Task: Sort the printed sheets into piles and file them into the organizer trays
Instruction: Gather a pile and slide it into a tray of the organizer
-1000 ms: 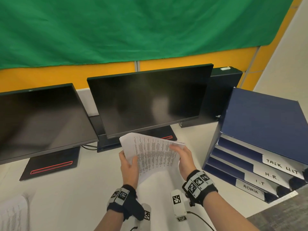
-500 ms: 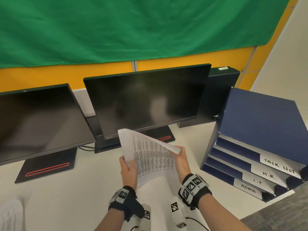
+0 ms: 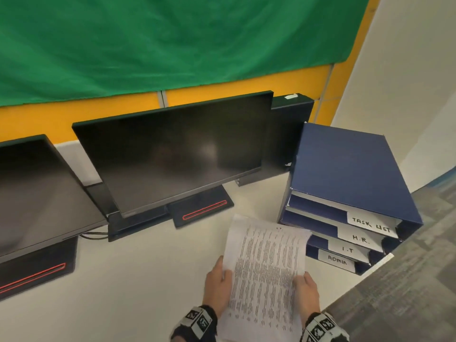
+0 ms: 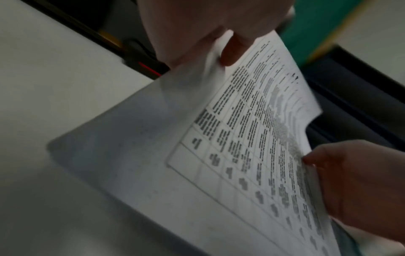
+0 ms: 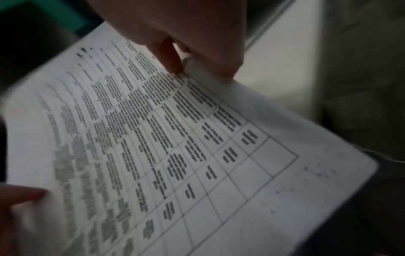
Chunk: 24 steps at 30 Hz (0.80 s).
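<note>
Both hands hold a printed sheet (image 3: pixel 266 275) with a table of text above the white desk, just in front of the organizer. My left hand (image 3: pixel 218 285) pinches its left edge and my right hand (image 3: pixel 306 290) pinches its right edge. The wrist views show the same sheet (image 4: pixel 252 138) (image 5: pixel 164 138) with a thumb on top at each side. The blue organizer (image 3: pixel 345 174) stands at the right, with stacked trays labelled TASK LIST (image 3: pixel 371 224), H.R. (image 3: pixel 360 238), I.T (image 3: pixel 348 250) and ADMIN (image 3: pixel 336 260). The sheet's far corner lies near the trays' front.
Two dark monitors (image 3: pixel 177 154) (image 3: pixel 32 193) stand on stands along the back of the desk (image 3: pixel 138 280). A black box (image 3: pixel 291 134) sits behind the organizer. The desk's right edge meets grey carpet (image 3: pixel 407 292).
The sheet has swung right and turned lengthwise toward the organizer, with both hands moving right. The view has shifted right too, so the loose papers at lower left are out of frame.
</note>
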Tool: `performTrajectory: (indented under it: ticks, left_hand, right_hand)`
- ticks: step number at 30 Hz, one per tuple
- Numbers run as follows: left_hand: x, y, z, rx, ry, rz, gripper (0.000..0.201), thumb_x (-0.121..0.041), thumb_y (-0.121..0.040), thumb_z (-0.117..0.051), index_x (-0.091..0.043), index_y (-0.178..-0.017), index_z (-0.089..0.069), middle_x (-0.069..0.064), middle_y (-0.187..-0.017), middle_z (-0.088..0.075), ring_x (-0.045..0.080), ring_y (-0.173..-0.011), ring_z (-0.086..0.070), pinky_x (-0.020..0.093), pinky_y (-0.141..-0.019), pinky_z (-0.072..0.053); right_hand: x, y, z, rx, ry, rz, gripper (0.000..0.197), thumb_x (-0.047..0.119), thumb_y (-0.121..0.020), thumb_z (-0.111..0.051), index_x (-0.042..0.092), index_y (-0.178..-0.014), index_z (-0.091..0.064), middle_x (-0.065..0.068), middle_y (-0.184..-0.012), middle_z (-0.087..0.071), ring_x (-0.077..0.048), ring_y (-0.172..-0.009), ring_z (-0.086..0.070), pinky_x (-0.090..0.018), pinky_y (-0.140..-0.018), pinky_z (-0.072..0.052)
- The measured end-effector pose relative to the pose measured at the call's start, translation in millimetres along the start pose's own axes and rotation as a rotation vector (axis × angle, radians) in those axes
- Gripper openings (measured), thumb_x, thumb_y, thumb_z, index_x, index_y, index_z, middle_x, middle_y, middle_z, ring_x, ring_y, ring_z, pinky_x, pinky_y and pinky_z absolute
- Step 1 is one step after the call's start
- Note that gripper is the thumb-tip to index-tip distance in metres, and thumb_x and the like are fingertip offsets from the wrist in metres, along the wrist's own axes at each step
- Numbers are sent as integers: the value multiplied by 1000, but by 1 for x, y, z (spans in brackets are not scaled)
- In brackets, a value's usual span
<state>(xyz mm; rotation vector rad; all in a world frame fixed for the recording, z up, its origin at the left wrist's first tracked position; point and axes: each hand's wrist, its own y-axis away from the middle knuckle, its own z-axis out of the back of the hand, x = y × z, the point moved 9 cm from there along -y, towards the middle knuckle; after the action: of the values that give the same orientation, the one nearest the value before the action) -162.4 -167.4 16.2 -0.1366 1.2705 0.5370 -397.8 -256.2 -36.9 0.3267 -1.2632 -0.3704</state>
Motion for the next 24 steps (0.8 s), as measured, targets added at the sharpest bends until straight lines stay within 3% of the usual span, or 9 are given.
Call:
performTrajectory:
  ticks: [2, 6, 8, 11, 13, 15, 18, 21, 24]
  left_hand:
    - [1, 5, -40, 133, -47, 24, 36, -4, -95, -32, -25, -119, -49, -21, -93, -61, -10, -72, -61, 1, -64, -43]
    - [-13, 5, -98, 326, -99, 85, 41, -10, -96, -29, -19, -135, -37, -14, -114, -54, 5, -86, -53, 13, -74, -41]
    - [-16, 1, -116, 405, -79, 158, 40, -12, -95, -30, -18, -133, -39, -7, -119, -54, 8, -91, -54, 17, -79, -42]
    - [-16, 0, -133, 526, -46, 245, 38, -27, -82, -40, -20, -119, -47, 2, -123, -58, 19, -106, -58, 35, -96, -48]
    - [-13, 5, -139, 599, 42, 310, 36, -31, -80, -47, -22, -115, -47, 2, -122, -58, 23, -102, -62, 39, -85, -55]
    - [-16, 11, -144, 677, 148, 366, 31, -23, -89, -48, -23, -120, -43, 2, -121, -55, 24, -78, -69, 33, -61, -59]
    - [-22, 1, -142, 609, 182, 340, 35, -8, -94, -37, -20, -126, -36, 9, -125, -53, 18, -55, -67, 27, -52, -56]
    - [-26, -22, -143, 455, 231, 327, 39, -2, -94, -32, -14, -131, -36, 15, -128, -54, 14, -54, -66, 24, -55, -55]
    - [-29, -40, -150, 347, 265, 330, 43, 0, -93, -29, -10, -135, -34, 20, -126, -55, 16, -51, -67, 24, -53, -55]
  right_hand:
    - [-29, -11, 34, -65, 47, -77, 23, 34, -84, -40, 14, -94, -46, -8, -107, -50, -23, -103, -43, -36, -90, -31]
    - [-46, -27, 97, -182, 91, -141, 21, 27, -87, -40, 11, -87, -52, -9, -100, -48, -28, -96, -47, -36, -84, -33]
    - [-50, -41, 116, -179, 107, -160, 18, 22, -85, -42, 8, -78, -51, -17, -92, -53, -28, -86, -47, -36, -80, -33]
    - [-44, -61, 142, -195, 134, -236, 23, 15, -90, -44, -1, -100, -58, -22, -110, -58, -27, -92, -45, -34, -82, -30]
    - [-21, -71, 155, -230, 118, -206, 31, 11, -91, -44, -9, -111, -56, -26, -120, -57, -25, -94, -43, -34, -84, -29]
    - [8, -75, 158, -222, 75, -159, 25, 6, -91, -45, -10, -106, -57, -26, -108, -59, -27, -90, -48, -38, -85, -37]
    - [34, -69, 149, -87, -125, -159, 11, 11, -91, -52, 3, -97, -57, -28, -99, -63, -33, -80, -61, -44, -80, -49]
    - [30, -51, 136, 83, -419, -194, 35, 31, -91, -54, 5, -114, -60, -21, -109, -67, -40, -104, -62, -51, -88, -50]
    - [10, -22, 119, 141, -652, -219, 33, 39, -92, -51, 16, -114, -60, -11, -102, -68, -31, -91, -64, -39, -80, -54]
